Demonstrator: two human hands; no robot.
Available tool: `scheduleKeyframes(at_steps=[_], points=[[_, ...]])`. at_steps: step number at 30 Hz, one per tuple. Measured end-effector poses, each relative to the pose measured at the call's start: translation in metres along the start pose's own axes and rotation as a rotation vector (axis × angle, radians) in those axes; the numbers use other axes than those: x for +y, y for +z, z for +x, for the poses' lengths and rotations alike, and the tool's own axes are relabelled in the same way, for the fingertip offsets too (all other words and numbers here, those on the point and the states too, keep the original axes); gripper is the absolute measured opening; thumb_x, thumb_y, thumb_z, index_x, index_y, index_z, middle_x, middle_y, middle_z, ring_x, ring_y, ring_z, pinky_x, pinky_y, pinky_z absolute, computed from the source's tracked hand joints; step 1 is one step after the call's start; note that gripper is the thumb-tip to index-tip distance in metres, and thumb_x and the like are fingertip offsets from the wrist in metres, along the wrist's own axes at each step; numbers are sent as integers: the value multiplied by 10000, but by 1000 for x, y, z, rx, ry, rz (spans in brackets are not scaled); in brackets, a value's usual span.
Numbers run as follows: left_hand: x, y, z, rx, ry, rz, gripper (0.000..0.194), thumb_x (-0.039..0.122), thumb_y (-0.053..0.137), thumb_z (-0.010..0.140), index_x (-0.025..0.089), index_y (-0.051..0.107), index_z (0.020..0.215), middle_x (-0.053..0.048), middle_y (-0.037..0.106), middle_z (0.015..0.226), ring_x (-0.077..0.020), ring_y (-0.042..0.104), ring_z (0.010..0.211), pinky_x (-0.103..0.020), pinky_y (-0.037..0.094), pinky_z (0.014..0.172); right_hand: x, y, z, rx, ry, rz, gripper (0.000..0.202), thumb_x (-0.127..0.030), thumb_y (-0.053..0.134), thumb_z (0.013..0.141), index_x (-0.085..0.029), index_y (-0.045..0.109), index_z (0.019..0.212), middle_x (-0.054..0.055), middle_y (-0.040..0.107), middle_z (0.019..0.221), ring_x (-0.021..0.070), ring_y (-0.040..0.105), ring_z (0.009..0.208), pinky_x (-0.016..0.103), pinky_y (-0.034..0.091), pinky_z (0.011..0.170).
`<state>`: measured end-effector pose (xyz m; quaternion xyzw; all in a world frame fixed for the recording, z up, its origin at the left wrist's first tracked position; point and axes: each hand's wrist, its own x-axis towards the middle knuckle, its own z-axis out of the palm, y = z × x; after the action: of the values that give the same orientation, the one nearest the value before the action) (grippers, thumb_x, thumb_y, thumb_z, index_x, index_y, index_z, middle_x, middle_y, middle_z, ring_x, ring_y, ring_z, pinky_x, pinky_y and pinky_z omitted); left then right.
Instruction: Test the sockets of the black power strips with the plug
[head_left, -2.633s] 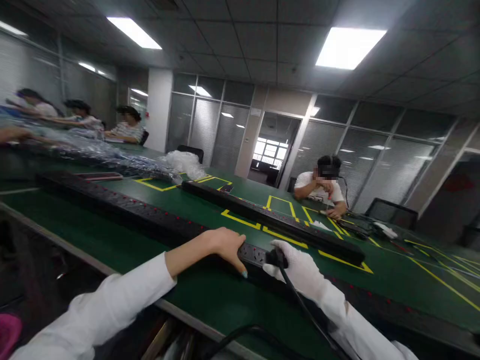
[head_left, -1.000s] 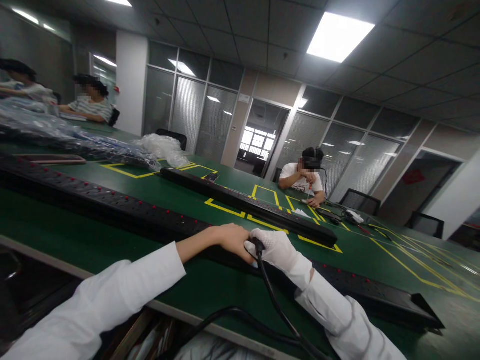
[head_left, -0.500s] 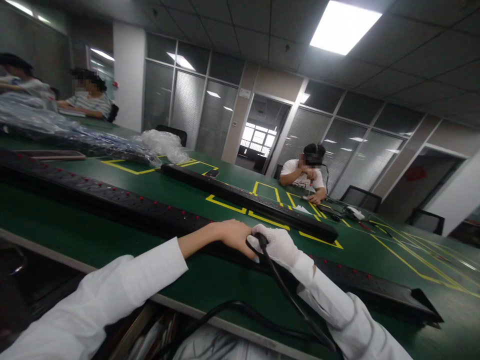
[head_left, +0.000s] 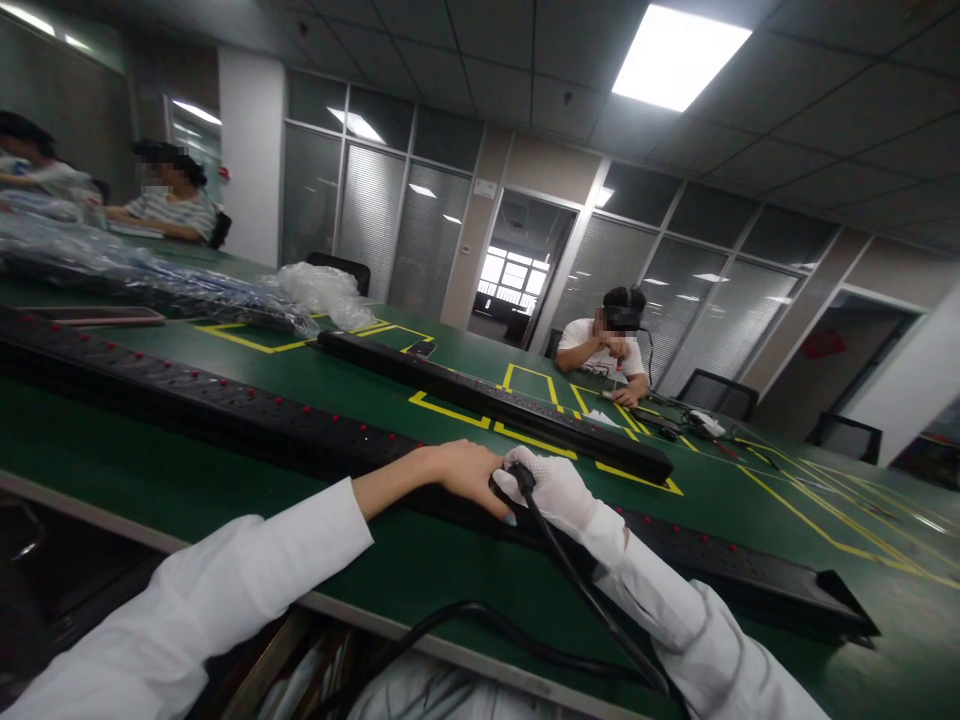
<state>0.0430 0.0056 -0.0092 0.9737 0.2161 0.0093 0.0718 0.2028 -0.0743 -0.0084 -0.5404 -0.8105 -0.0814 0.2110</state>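
A long black power strip (head_left: 247, 405) with red dots along it lies slantwise across the table before me. My left hand (head_left: 471, 475), bare, is wrapped over its middle, thumb on the near side; the other fingers are mostly hidden. Right against it, my right hand (head_left: 551, 488) in a white dotted glove is closed round a black cable plug (head_left: 524, 478). The plug's front end is hidden by the hands, so whether it sits in the strip cannot be told. From the plug a thick black cable (head_left: 581, 580) runs down and loops back left near the table edge.
A second black strip (head_left: 480, 395) lies beyond, among yellow tape marks. Plastic-wrapped items (head_left: 172, 275) and a phone (head_left: 97, 316) are at left. Across the green table (head_left: 795, 500) sits a person (head_left: 600, 345) near tangled cables (head_left: 675, 425); two more people sit far left.
The view has shifted very slightly. Both hands, the plug and the strip keep the same places relative to one another.
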Motion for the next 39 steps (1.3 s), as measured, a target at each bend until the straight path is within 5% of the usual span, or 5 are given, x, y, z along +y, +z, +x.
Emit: scheduleKeyframes(at_steps=[26,33,39], points=[[-1,-2,-3,0,33,-25,689,771,386,578,258,550,1008,-35,625,993,-254,576,877,-295,397,694,5,2,2,-6,49,58,241,-452,464,761,-230,540,817,-18,595,671,93,508,564,182,355,548],[0,0,-2,6,2,12,719,790,378,557,250,548,1001,-50,625,975,-258,582,840,-303,404,672,6,2,0,28,-33,1,293,-490,488,733,-217,552,820,-3,585,644,99,513,567,188,355,551],[2,-3,-4,-11,18,-17,730,778,382,577,269,520,1081,-41,602,1045,-253,558,924,-295,392,741,11,4,6,-6,85,161,288,-491,448,764,-223,543,810,-20,583,655,94,507,573,189,366,550]])
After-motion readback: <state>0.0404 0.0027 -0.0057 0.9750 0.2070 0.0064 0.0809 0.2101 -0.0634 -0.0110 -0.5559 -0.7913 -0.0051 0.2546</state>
